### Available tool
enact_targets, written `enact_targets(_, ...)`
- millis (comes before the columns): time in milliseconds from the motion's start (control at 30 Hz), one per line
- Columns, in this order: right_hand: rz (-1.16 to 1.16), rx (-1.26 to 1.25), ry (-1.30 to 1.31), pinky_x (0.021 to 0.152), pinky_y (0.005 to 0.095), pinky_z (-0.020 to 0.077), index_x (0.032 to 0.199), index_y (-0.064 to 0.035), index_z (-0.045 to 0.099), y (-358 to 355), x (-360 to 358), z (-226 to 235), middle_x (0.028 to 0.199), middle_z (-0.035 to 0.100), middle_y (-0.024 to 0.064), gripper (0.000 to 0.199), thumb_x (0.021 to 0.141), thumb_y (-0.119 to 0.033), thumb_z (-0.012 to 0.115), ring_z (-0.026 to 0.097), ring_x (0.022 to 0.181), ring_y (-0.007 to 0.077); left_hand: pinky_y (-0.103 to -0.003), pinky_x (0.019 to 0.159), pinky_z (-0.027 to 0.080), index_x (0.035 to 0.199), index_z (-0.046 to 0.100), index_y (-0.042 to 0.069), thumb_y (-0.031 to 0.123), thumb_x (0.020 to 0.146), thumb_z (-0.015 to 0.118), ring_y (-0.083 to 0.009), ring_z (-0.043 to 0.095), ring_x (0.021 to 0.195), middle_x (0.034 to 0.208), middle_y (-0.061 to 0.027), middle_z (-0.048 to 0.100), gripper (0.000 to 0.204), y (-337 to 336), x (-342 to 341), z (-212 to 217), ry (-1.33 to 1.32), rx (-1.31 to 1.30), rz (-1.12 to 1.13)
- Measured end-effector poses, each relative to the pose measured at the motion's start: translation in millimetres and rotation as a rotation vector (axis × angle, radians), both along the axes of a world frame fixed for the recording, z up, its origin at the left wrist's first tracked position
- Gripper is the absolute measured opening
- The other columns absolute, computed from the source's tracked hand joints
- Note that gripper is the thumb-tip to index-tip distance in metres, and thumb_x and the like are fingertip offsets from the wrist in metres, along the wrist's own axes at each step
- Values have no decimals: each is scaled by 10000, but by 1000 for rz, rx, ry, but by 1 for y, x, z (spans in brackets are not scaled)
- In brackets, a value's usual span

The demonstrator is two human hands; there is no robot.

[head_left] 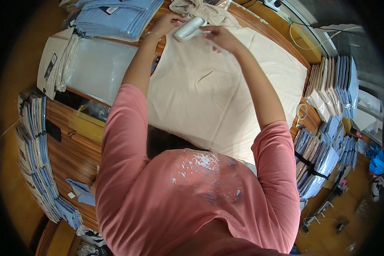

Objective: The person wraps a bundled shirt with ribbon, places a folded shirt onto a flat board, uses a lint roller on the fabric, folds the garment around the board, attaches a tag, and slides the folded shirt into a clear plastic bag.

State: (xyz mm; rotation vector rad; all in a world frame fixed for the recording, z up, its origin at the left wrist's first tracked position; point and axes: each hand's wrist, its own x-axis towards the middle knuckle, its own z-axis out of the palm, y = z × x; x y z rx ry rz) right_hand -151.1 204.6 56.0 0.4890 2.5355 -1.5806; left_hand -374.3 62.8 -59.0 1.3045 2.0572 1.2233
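Note:
A beige cloth piece (pixel 192 89) lies spread across the wooden table in front of me, with a few creases in it. Near its far edge sits a whitish, shiny roll (pixel 189 30), tilted; its exact kind is hard to tell. My left hand (pixel 168 24), with a bracelet at the wrist, is just left of the roll, its fingers loosely bent and nothing visible in them. On the other side, my right hand (pixel 223 38) has its index finger stretched to the roll's right end, the other fingers apart and bent. Bunched beige cloth (pixel 202 12) lies beyond the roll.
Folded blue garments (pixel 111 19) and bagged beige ones (pixel 57 62) are stacked at the far left, beside clear plastic bags (pixel 100 64). More bagged stacks (pixel 324 87) line the right. A tape roll (pixel 301 112) lies by the cloth's right edge, a dark phone (pixel 53 130) at left.

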Motion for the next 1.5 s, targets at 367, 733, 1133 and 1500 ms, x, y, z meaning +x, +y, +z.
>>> enact_targets(367,-247,346,-966,376,250,375,1120,-168,644,121,250,67,597,518,8,341,782,-194,600,413,404,97,-369,877,417,1055,664,142,104,852,557,-273,517,1009,1143,-79,563,232,-11,53,9,846,-66,344)
enact_targets(733,-29,401,-333,769,355,478,1160,-154,612,-9,131,25,987,655,127,393,793,-289,564,616,905,255,-627,1023,142,1374,343,309,460,904,417,-313,198,1349,1452,-65,274,500,-59,150,7,791,-349,177)
enact_targets(1133,-20,625,-197,741,385,500,1109,-189,634,-22,290,47,928,667,100,318,798,-168,571,638,856,273,-601,1034,140,1372,366,231,373,923,411,-318,210,1341,1452,-74,274,473,-77,207,32,687,-133,200)
enact_targets(1500,-100,722,-895,784,360,495,1051,-212,665,19,431,77,1007,659,74,319,754,-233,554,626,934,261,-596,1032,154,1358,385,254,356,920,413,-319,227,1333,1441,-63,297,450,-93,249,4,727,-346,258)
